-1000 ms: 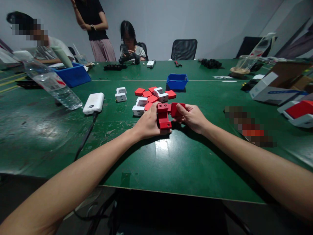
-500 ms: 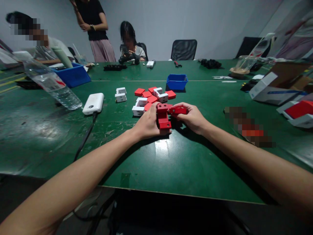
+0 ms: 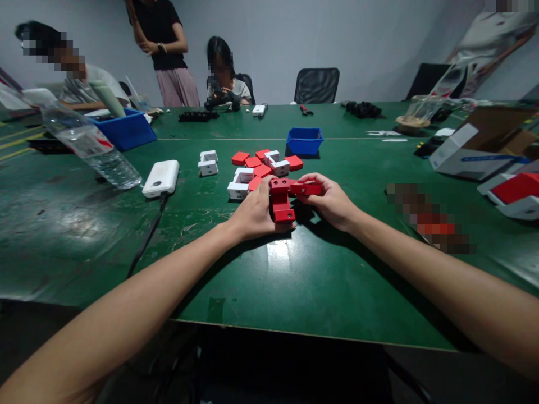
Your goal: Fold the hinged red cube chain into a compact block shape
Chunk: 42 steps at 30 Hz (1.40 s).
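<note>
**Steady on the left, fine handling on the right**

On green table [image 3: 84,235], at left: white power bank [image 3: 160,178] with black cable [image 3: 162,203] trailing down toward left forearm [image 3: 168,275]. Best to rest nothing on cable.

Farther right, just beyond the hands: white brackets [image 3: 238,192] and red blocks [image 3: 241,158]. Avoid nudging with knuckles.

In left hand [image 3: 255,210]: red bracket [image 3: 281,207], in front of the pile. Gripped with thumb along upper left edge, other fingers curled around and below, mostly hidden. Probably best to lock this side as the fixed reference.

In right hand [image 3: 330,202]: small red piece [image 3: 311,189], edge-on, pinched between thumb and forefinger. Close against upper right of bracket in view; cannot tell about actual contact. Advisable to roll with fingertips, wrist quiet, and watch edges for squareness. On resistance, re-align rather than force.
</note>
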Tool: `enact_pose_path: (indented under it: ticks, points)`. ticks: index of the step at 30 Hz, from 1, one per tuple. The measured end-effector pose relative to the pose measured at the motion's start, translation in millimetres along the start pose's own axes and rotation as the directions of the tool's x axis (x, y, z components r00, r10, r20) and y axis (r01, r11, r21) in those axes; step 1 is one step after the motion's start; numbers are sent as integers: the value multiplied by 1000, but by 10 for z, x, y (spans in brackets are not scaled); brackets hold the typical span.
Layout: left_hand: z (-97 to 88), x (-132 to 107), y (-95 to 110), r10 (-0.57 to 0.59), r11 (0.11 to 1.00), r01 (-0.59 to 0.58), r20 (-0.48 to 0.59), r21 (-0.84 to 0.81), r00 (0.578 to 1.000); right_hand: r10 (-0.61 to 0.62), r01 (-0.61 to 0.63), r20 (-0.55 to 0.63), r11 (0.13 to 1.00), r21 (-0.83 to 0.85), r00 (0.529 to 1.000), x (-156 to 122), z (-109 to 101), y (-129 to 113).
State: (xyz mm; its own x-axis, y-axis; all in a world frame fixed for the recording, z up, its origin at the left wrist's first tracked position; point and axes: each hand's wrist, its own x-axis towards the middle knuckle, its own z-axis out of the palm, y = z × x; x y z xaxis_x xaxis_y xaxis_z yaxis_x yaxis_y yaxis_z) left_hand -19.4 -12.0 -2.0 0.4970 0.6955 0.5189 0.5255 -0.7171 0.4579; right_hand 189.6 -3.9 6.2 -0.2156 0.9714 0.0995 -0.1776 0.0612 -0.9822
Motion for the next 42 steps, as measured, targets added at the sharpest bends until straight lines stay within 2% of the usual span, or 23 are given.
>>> enact_pose_path:
  ticks: [6,11,18,23,28,33,36,42]
  points:
    - [3,2,-5,-8,1000,8,7,0,1000,41,-41,9,999,5,999,-2,-12,3]
    - [2,4,1,-9,1000,9,2,1,1000,21,-22,-21,999,-32,1000,5,-13,30]
    - [-3,6,-2,17,1000,-17,-2,9,1000,28,-26,16,995,-97,999,-1,-11,19]
    - [0,4,-1,15,1000,-15,-2,4,1000,36,-33,41,996,-79,999,-11,10,0]
    - [2,1,-2,-9,1000,9,-1,4,1000,46,-46,6,993,-106,999,-29,16,-5]
    - [-2,3,-3,-2,1000,2,0,0,1000,-11,15,36,994,-111,999,-29,22,-1]
    - [1,3,-8,9,1000,-9,2,5,1000,-35,37,15,992,-122,999,-32,37,-5]
    - [7,1,-12,1,1000,-1,4,5,1000,24,-27,-24,990,-140,999,-46,45,-8]
